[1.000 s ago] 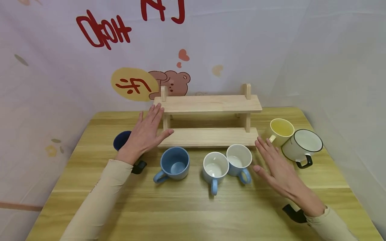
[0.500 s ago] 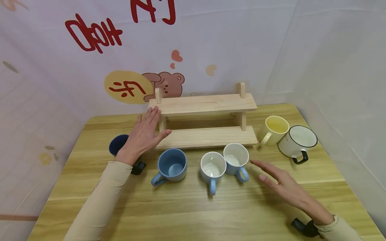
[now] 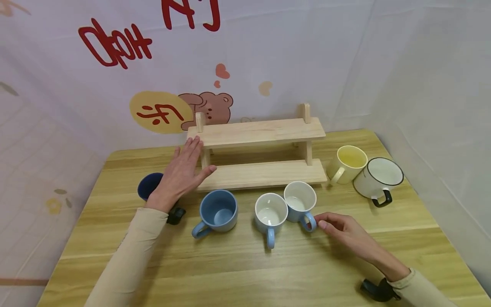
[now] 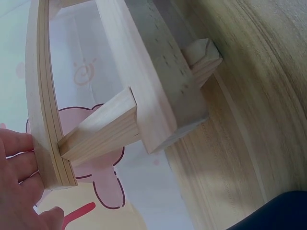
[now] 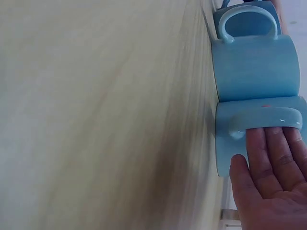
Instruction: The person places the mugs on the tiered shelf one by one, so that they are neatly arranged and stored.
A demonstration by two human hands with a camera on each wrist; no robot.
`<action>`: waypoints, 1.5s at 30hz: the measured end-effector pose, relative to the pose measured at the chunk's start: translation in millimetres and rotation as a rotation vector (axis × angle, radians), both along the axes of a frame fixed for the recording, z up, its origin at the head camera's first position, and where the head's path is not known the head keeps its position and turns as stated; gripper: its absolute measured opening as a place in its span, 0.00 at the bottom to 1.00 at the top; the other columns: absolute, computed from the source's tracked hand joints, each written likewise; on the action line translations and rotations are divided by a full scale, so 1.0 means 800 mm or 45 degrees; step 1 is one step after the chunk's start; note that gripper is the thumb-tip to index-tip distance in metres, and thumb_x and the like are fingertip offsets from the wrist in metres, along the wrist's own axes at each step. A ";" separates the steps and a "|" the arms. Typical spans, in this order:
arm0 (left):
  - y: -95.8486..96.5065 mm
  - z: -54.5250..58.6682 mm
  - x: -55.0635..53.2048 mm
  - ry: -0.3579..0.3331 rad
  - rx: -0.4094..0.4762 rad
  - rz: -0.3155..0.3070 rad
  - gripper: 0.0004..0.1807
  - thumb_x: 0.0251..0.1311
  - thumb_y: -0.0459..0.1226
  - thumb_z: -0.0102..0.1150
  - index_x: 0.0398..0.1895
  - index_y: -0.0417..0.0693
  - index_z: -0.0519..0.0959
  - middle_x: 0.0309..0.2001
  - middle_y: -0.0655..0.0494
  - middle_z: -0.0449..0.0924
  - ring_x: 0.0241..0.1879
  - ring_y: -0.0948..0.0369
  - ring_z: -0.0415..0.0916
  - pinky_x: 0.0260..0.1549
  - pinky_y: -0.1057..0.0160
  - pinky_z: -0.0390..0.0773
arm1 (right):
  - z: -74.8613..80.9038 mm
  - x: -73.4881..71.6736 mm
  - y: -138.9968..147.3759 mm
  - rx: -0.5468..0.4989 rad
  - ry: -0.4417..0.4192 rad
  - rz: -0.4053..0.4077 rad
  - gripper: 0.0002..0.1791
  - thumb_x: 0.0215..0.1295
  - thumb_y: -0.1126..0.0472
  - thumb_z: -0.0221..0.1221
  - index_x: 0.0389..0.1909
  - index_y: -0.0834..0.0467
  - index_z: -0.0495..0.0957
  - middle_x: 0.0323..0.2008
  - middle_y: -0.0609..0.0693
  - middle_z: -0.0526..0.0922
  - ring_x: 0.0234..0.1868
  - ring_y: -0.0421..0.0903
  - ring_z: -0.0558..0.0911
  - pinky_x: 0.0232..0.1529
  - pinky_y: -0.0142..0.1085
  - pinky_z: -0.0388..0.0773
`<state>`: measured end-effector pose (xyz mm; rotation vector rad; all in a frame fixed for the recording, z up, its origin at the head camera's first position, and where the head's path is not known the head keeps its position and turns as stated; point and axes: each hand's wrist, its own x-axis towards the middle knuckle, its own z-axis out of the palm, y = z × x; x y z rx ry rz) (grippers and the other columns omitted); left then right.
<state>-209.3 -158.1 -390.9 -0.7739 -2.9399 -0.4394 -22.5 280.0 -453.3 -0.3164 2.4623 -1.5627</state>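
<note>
A two-tier wooden shelf stands at the back. On the left end of its upper board rest the extended fingers of my left hand, thumb spread. My right hand is at the handle of the right-hand light blue mug, which is white inside. In the right wrist view several fingertips reach through that handle, while the thumb stays apart from it. A matching light blue mug sits close against its left side. Further left is a plain blue mug.
A dark blue mug, partly hidden by the left hand, stands at the left. Right of the shelf are a yellow mug and a white mug with a black rim. A printed cloth hangs behind the table.
My right hand has moved down and left from beside the yellow mug to the light blue mug's handle. The left hand remains on the shelf. The head view has shifted slightly.
</note>
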 end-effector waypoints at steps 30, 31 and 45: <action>0.000 -0.006 0.004 -0.029 0.059 0.002 0.55 0.71 0.70 0.42 0.83 0.37 0.48 0.84 0.44 0.41 0.83 0.49 0.32 0.79 0.47 0.38 | 0.018 -0.007 -0.011 -0.210 0.214 -0.060 0.12 0.82 0.68 0.49 0.44 0.62 0.82 0.39 0.61 0.87 0.47 0.44 0.86 0.56 0.26 0.77; 0.000 -0.006 0.004 -0.028 0.062 0.002 0.55 0.71 0.70 0.42 0.83 0.37 0.48 0.84 0.44 0.41 0.83 0.49 0.32 0.79 0.47 0.38 | 0.022 -0.008 -0.011 -0.221 0.229 -0.061 0.12 0.82 0.69 0.48 0.44 0.64 0.82 0.38 0.61 0.87 0.47 0.44 0.86 0.56 0.26 0.76; 0.001 -0.005 0.007 -0.032 0.064 0.009 0.54 0.72 0.69 0.42 0.83 0.37 0.48 0.84 0.44 0.40 0.83 0.48 0.32 0.79 0.45 0.40 | 0.064 -0.042 -0.013 -0.288 0.386 -0.213 0.12 0.82 0.68 0.48 0.45 0.68 0.80 0.36 0.58 0.84 0.45 0.45 0.86 0.54 0.28 0.79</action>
